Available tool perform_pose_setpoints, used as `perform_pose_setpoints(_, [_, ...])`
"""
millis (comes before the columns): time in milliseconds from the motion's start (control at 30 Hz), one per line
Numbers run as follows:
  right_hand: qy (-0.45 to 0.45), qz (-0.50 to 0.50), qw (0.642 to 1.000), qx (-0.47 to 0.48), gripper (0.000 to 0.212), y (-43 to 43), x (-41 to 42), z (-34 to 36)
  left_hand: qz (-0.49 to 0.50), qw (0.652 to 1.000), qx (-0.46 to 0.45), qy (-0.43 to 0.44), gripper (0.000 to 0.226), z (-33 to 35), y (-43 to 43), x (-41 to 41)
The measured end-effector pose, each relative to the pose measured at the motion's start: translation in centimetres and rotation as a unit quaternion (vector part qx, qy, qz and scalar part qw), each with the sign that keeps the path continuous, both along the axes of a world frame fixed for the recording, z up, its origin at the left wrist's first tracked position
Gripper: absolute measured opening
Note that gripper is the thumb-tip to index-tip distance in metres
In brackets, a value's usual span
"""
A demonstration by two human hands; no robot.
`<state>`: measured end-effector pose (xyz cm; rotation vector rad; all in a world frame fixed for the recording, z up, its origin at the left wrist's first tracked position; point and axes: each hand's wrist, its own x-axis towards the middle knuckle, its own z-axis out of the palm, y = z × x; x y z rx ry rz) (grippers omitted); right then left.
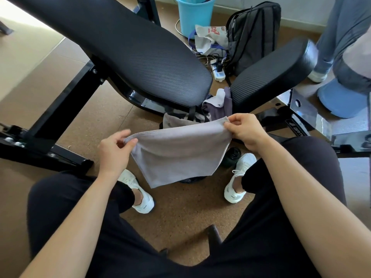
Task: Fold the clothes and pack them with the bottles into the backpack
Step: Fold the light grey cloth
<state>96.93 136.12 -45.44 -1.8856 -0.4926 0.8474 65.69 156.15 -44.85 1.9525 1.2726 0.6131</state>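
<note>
Squarely between the person's knees, a folded grey cloth [178, 151] is hanging above the floor, the left hand [114, 151] pinching its top left corner and the right hand [245, 131] pinching its top right; a dark bottle [232, 155] is standing just beside the cloth's right edge; loose clothes [217, 105] are lying just beyond the cloth; the black backpack [253, 35] and a blue bucket [193, 15] are standing well beyond it.

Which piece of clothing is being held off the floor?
The pale grey cloth, pinched at its top edge by the left hand and the right hand; the purple and white clothes lie heaped beyond it.
</note>
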Motion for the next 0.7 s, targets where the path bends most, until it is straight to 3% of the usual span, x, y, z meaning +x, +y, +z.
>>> perform_pose_setpoints(100, [-0.004, 0.089, 0.996, -0.016, 0.012, -0.3, -0.4, 0.2, 0.041, 0.999, -0.018, -0.011, 0.010, -0.5, 0.1, 0.0])
perform_pose_setpoints(200, [-0.088, 0.119, 0.989, -0.003, 0.013, -0.2, -0.5, 0.4, 0.053, 0.996, 0.011, -0.071, 0.005, -0.5, 0.0, 0.5])
perform_pose_setpoints(300, [-0.084, 0.106, 0.991, 0.010, 0.010, 0.1, -0.6, 0.5, 0.058, 0.996, -0.015, -0.063, 0.017, -1.1, 0.5, 0.5])
perform_pose_setpoints(367, [-0.064, 0.169, 0.982, -0.062, 0.017, 0.1, -0.7, 0.1, 0.056, 0.998, -0.037, -0.020, 0.032, -1.4, 0.5, 0.3])
perform_pose_setpoints(433, [-0.059, 0.167, 0.979, -0.100, 0.022, 0.1, -0.7, -0.4, 0.070, 0.997, -0.035, 0.004, 0.038, -1.4, 0.4, 0.4])
perform_pose_setpoints(700, [-0.014, 0.049, 0.998, -0.022, 0.021, 0.4, -1.1, 0.6, 0.094, 0.994, -0.059, -0.025, 0.043, -1.8, 0.2, 0.6])
